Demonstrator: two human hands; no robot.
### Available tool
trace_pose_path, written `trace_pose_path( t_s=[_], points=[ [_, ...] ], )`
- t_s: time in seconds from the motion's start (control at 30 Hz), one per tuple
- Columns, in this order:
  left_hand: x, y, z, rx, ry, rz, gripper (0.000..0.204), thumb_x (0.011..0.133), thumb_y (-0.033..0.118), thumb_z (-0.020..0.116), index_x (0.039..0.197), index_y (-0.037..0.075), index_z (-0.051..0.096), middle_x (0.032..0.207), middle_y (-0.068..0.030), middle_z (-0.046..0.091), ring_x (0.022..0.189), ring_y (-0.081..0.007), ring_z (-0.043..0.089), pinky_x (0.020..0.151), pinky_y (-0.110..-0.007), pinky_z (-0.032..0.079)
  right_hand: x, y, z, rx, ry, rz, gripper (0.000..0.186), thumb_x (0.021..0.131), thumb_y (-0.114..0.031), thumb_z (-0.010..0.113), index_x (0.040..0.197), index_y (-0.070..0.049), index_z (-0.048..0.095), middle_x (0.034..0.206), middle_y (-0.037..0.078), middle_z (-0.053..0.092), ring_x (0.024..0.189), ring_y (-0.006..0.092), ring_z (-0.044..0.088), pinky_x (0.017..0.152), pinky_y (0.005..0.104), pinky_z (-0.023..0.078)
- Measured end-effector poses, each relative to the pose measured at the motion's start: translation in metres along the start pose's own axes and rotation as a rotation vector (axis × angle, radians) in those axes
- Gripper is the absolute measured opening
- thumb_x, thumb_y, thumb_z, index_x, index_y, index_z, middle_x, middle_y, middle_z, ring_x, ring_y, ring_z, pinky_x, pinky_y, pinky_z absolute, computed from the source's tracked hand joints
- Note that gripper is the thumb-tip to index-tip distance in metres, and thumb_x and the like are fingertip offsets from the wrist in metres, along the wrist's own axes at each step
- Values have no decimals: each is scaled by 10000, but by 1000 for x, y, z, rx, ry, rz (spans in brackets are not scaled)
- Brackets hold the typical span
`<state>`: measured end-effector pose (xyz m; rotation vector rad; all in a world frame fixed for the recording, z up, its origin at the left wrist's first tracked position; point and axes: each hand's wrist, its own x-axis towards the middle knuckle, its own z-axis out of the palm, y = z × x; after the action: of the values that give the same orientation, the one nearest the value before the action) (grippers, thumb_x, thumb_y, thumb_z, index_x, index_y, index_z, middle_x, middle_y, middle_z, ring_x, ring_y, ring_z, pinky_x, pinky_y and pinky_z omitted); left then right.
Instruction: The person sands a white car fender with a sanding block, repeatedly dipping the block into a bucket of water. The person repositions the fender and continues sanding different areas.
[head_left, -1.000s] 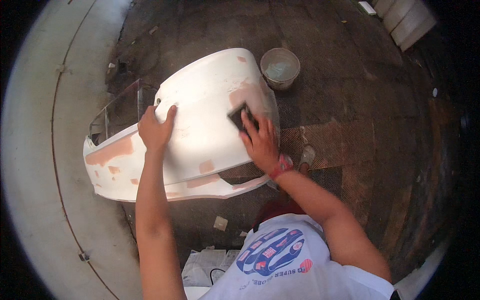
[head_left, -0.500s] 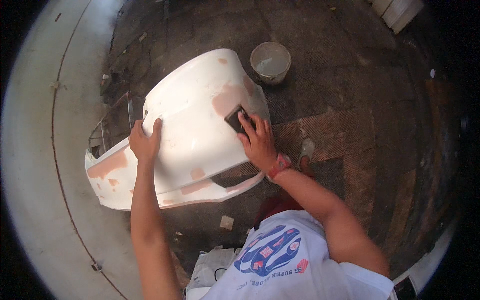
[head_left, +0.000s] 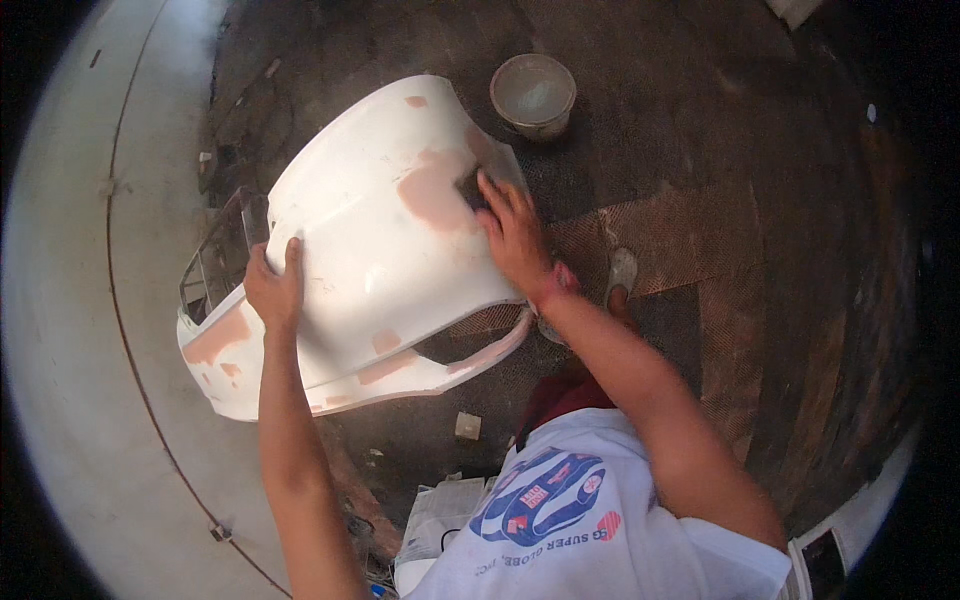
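A large curved white car bumper (head_left: 345, 265) with pinkish-brown filler patches lies in front of me. My left hand (head_left: 274, 290) grips its left edge, the thumb on the upper face and the fingers mostly hidden beyond the edge. On the right side of the bumper, my right hand (head_left: 515, 238) is closed on a dark sanding block (head_left: 469, 187). The block sits flat at the right border of the biggest filler patch (head_left: 432, 196). My fingers cover much of it, and its far side is blurred.
A round bucket (head_left: 538, 128) of cloudy water stands beyond the bumper's right end. A small pale block (head_left: 467, 426) lies on the dark matted floor near me. My foot in a sandal (head_left: 622, 268) is at right. A pale floor strip (head_left: 75, 330) runs along the left.
My right hand and the sanding block have moved farther from me along the filler patch's right side. My left hand keeps its grip on the bumper's edge. The whole view has shifted slightly.
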<state>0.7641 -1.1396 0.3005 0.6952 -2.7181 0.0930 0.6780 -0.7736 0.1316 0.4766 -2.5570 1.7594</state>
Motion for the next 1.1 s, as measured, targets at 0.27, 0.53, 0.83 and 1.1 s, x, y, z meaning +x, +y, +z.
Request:
trace_pose_path(
  t_s=[0.27, 0.53, 0.83, 1.1],
  points=[
    [-3, 0, 2, -17, -22, 19, 673, 1020, 595, 729, 1273, -28, 707, 1208, -258, 755, 1144, -433, 708, 1008, -504, 526, -68, 17, -12, -26, -39, -34, 618, 1074, -207, 677, 1671, -163, 526, 1481, 224, 600, 1340, 456, 573, 1158, 546, 473],
    [11, 17, 2, -48, -13, 63, 588, 1038, 545, 726, 1235, -9, 712, 1116, -216, 758, 1021, -376, 705, 943, -464, 533, 28, 61, -2, 163, -30, 161, 685, 1042, -142, 724, 1688, -223, 512, 1506, 194, 583, 1352, 437, 574, 1158, 541, 478],
    [7, 18, -4, -59, -23, 28, 537, 1046, 515, 728, 1186, -4, 713, 1117, -219, 769, 1025, -386, 718, 944, -461, 533, 8, 73, 3, 243, -78, 265, 651, 1060, -147, 713, 1681, -182, 520, 1523, 189, 583, 1425, 432, 556, 1222, 515, 450],
    [-1, 7, -1, -41, -43, 11, 612, 1047, 549, 718, 1226, -36, 705, 1158, -252, 763, 1090, -416, 723, 1007, -474, 532, -35, 27, -14, 67, -72, 88, 662, 1064, -166, 714, 1690, -198, 502, 1481, 178, 594, 1372, 422, 573, 1181, 523, 478]
  ],
)
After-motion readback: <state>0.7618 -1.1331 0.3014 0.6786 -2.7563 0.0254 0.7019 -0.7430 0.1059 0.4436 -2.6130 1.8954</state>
